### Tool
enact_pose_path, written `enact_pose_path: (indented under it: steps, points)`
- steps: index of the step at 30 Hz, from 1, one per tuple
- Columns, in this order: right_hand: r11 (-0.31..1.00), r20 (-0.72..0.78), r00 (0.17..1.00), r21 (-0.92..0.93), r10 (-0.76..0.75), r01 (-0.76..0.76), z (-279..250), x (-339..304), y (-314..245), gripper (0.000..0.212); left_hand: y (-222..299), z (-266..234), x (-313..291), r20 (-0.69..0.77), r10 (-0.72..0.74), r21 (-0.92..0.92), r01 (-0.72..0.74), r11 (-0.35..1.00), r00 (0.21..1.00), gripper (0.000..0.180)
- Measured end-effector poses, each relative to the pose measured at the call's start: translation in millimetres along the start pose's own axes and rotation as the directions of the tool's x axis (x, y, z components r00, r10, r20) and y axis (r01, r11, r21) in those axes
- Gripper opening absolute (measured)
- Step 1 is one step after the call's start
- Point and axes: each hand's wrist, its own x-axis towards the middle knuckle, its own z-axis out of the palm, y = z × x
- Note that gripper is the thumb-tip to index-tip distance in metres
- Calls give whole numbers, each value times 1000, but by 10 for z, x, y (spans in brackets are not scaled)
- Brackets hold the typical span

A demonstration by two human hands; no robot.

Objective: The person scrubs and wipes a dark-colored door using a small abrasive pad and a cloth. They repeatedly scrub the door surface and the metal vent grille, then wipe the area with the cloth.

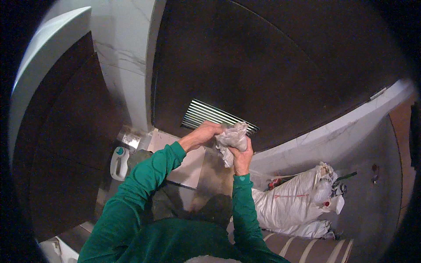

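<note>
A crumpled whitish cloth (pixel 232 137) is bunched between my two hands, in front of the dark door. My right hand (pixel 242 157) grips it from the right and below, thumb laid against the folds. From the left, my left hand (pixel 203 134) has its fingers closed at the cloth's edge; the fingertips are partly hidden by the folds. One loose end of the cloth hangs down between the hands. Just behind them is a slatted metal vent grille (pixel 210 115) set low in the dark door (pixel 245 61).
On the left floor stands a white jug with a teal cap (pixel 117 164), near a dark cabinet (pixel 66 140). Stuffed white sacks (pixel 285 199) lie at the right, beside a striped rolled item (pixel 307 249). A pale wall edge (pixel 149 65) borders the door.
</note>
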Motion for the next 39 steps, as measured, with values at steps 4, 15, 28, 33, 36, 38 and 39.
enact_pose_path:
  steps: [4, 15, 28, 33, 36, 38, 39]
  points:
    - [983, -57, 984, 88, 168, -162, -104, 29, 95, 43, 14, -83, 65, -322, 64, -13, -72, 997, 944, 21]
    - [259, -250, 621, -963, -743, -77, -1888, 1781, -855, 79, 419, -377, -409, -450, 185, -116, -262, 958, 874, 20]
    - [36, 478, 719, -820, -504, 571, 290, 1025, 1231, 100, 442, -335, -367, -522, 174, 10, -199, 980, 835, 20]
    - [117, 247, 583, -849, -774, 515, -35, 1982, -487, 88, 442, -341, -371, -464, 177, -32, -216, 976, 868, 23]
    - [-45, 218, 290, -863, -932, 502, -34, 2643, -1635, 90, 455, -332, -369, -440, 168, -16, -195, 981, 882, 22]
    - [-2, 145, 225, -843, -964, 537, 151, 2679, -1744, 89, 446, -319, -366, -456, 192, 0, -216, 977, 869, 22]
    - [18, 136, 289, -880, -948, 475, 264, 2624, -1628, 85, 436, -314, -362, -459, 203, 9, -224, 974, 865, 22]
